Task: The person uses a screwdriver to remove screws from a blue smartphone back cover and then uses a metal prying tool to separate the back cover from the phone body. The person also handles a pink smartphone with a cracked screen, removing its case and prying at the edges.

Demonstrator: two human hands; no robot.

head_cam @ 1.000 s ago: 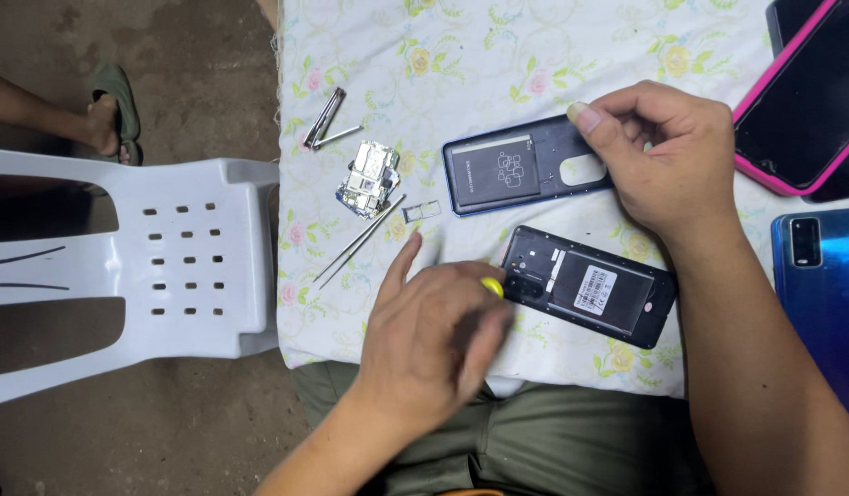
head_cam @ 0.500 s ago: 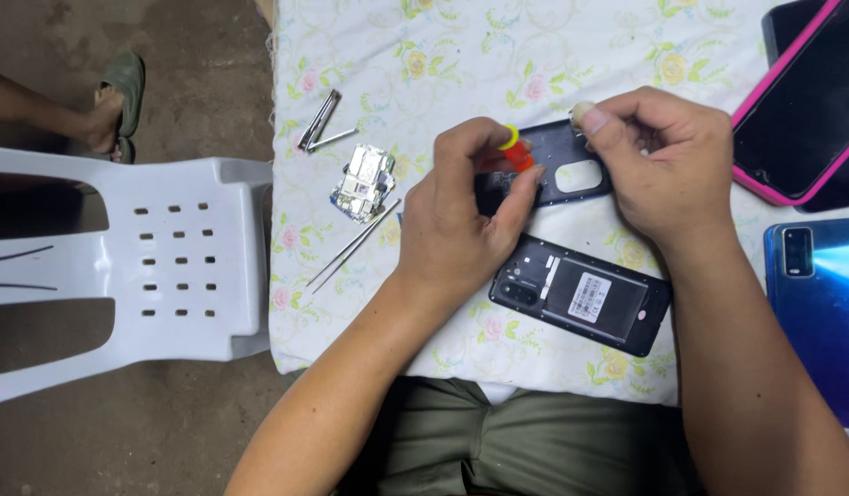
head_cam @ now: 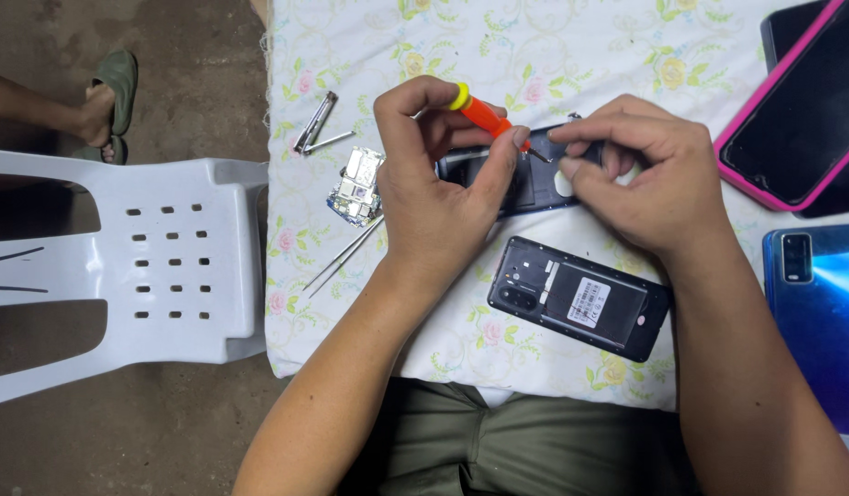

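Mid-table, toward the far edge, we pinch the orange screwdriver in left hand, tip at the dark phone back cover. Right hand pinches the cover's edge against the floral tablecloth. Keep the driver upright, press lightly, cover flat; opened phone lies nearer us.

White rectangular label on the opened black phone, lying near the table's front edge. Dark screen of the pink-cased phone at upper right, unlit. No packages or signs.
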